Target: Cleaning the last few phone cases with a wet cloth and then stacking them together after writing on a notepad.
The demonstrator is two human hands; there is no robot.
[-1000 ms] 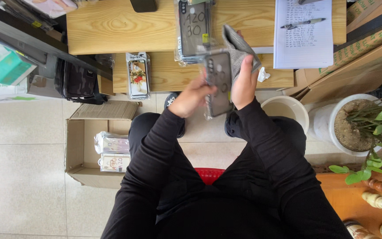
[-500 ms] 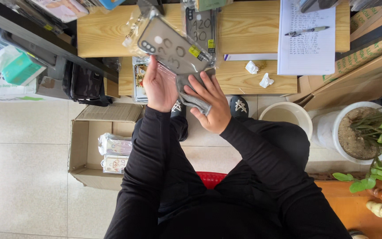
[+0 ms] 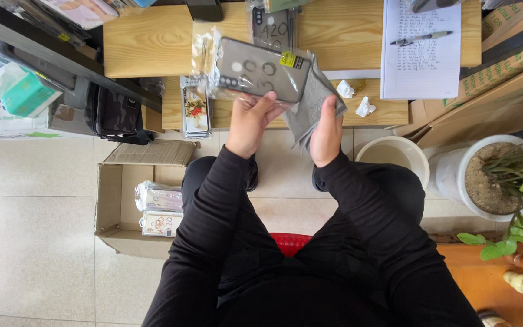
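Note:
My left hand (image 3: 251,122) holds a grey phone case in a clear plastic bag (image 3: 255,69), lying flat and sideways above my lap. A grey cloth (image 3: 307,108) is gripped in my right hand (image 3: 326,130) and touches the right end of the bagged case. Beyond them, on the wooden desk (image 3: 146,36), another bagged case (image 3: 272,25) lies. A packaged case with a flower print (image 3: 194,108) rests on the lower shelf to the left of my left hand.
An open cardboard box (image 3: 122,200) with bagged cases stands on the tiled floor at left. A paper sheet with a pen (image 3: 422,48) lies on the desk at right. A white bucket (image 3: 394,157), a potted plant (image 3: 497,175), a black bag (image 3: 113,115) and two crumpled papers (image 3: 355,97) surround me.
The bagged case has swung from slanted to nearly level and moved right. My right hand came off the case's face and now grips the grey cloth at its right end.

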